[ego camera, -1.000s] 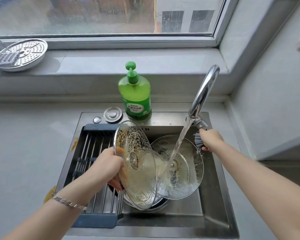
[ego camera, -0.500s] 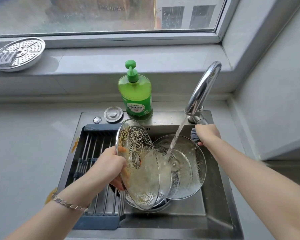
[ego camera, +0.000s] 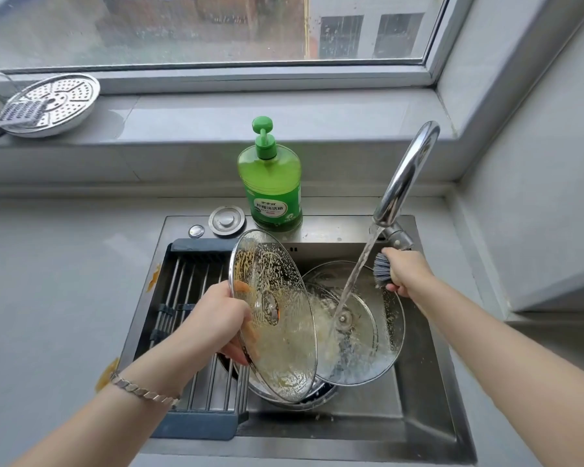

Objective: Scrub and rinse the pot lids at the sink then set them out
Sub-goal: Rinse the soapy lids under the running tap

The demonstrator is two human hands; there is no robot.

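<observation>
My left hand (ego camera: pixel 216 323) grips a soapy glass pot lid (ego camera: pixel 277 348) by its knob side, holding it upright on edge over the sink (ego camera: pixel 429 423). A second glass lid (ego camera: pixel 378 325) lies tilted in the basin behind it, and the stream from the faucet (ego camera: pixel 407 173) lands near its centre. More lids or a pot sit under these, mostly hidden. My right hand (ego camera: pixel 407 273) is closed on a grey scrub brush (ego camera: pixel 381 269) at the sink's back right, close to the faucet base.
A dark drying rack (ego camera: pixel 189 332) with metal bars spans the sink's left side. A green soap bottle (ego camera: pixel 270 183) and a round metal plug (ego camera: pixel 226 221) stand behind the basin. On the windowsill at far left lie a perforated steamer plate (ego camera: pixel 61 102) and a grater (ego camera: pixel 19 112).
The water stream now hits nearer the centre of the lying lid. My hands and the upright lid have barely shifted.
</observation>
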